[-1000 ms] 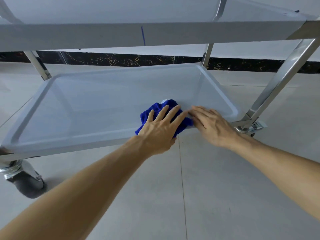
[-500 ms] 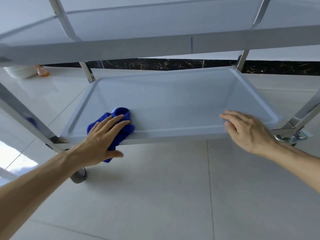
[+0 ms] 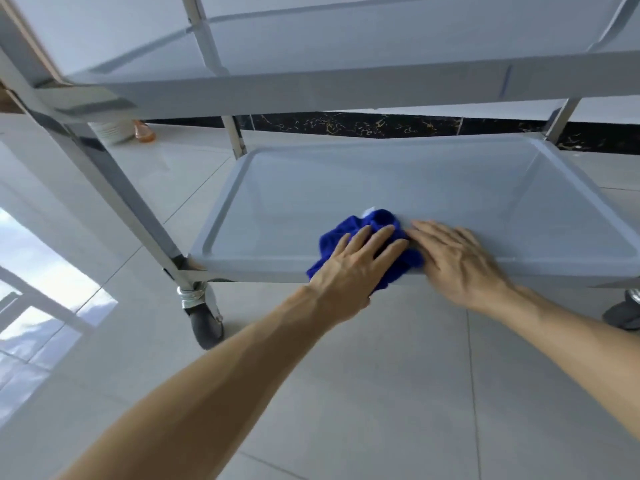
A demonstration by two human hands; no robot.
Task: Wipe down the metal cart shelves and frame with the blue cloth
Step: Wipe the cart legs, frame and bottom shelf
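My left grip [image 3: 349,268] pressed flat-fingered on the crumpled blue cloth [image 3: 367,244], which had swept back right along the grey metal bottom shelf's [image 3: 450,188] near rim; my right grip [image 3: 457,261], fingers straight, rejoined it there, so that edge seemed nearly wiped.

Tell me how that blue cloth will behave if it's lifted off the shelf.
The blue cloth looks bunched and creased under the left hand, so it is probably floppy and would droop. It drapes over the bottom shelf edge, suggesting softness. Likely light, not fragile.
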